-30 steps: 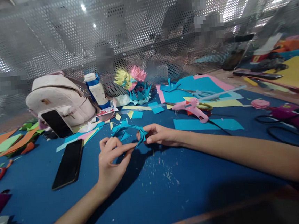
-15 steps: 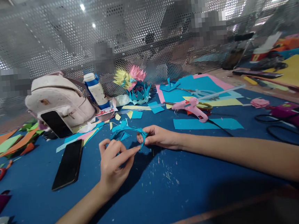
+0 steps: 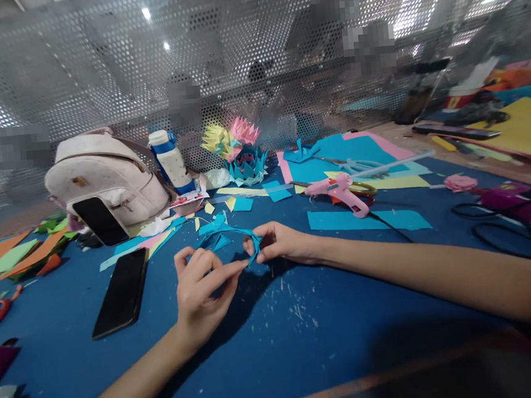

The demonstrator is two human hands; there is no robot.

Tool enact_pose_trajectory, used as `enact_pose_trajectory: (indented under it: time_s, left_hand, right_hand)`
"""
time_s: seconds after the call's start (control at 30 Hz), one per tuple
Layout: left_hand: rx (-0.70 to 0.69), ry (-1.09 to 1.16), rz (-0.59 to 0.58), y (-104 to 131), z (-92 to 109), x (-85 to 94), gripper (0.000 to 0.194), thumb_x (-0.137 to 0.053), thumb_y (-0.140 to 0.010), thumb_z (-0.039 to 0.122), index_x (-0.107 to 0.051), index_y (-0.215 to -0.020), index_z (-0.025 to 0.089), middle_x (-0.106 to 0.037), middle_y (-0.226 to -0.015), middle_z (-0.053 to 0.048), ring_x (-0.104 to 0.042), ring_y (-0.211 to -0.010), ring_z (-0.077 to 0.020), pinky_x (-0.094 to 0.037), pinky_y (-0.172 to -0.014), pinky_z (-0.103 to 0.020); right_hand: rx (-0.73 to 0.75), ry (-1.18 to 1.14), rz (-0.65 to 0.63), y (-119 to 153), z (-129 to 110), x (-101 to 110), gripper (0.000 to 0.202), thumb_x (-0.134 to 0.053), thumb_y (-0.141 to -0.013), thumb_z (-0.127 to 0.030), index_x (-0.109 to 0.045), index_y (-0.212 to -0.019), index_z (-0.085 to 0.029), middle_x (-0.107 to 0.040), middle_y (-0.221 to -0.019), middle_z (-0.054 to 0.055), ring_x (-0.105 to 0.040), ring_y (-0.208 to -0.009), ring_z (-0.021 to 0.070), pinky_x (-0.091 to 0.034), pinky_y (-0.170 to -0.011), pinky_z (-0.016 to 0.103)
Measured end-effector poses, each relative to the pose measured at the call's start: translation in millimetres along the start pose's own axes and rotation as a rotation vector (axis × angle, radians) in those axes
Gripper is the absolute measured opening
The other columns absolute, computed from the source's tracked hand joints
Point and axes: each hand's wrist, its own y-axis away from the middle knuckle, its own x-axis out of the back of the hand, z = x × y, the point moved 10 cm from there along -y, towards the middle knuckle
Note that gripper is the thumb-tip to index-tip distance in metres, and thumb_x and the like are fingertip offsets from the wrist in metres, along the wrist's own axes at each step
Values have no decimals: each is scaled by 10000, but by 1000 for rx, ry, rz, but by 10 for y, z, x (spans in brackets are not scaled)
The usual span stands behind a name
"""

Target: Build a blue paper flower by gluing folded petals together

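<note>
curved blue folded-paper strip (image 3: 236,228) left of pink glue gun (image 3: 337,191); fingers of right hand (image 3: 285,244) grip it, left hand (image 3: 202,286) pinches near end. best: light pinch, steady right side, folded points uncrushed.

Left fingertips (image 3: 242,266) slightly farther right
</note>
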Motion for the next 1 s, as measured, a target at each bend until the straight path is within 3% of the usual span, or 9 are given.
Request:
enact_pose_trajectory:
  time_s: [1.0]
  left_hand:
    - [31, 77, -19, 3, -14, -45, 186, -654, -875, 71, -714, -940, 235, -463, -650, 63, -472, -600, -102, -326, -800, -352]
  right_hand:
    - [-6, 20, 67, 29, 28, 10, 186, -867, -609, -233, -731, -716, -163, -674, -743, -28, -579, -665, 79, -474, -717, 226]
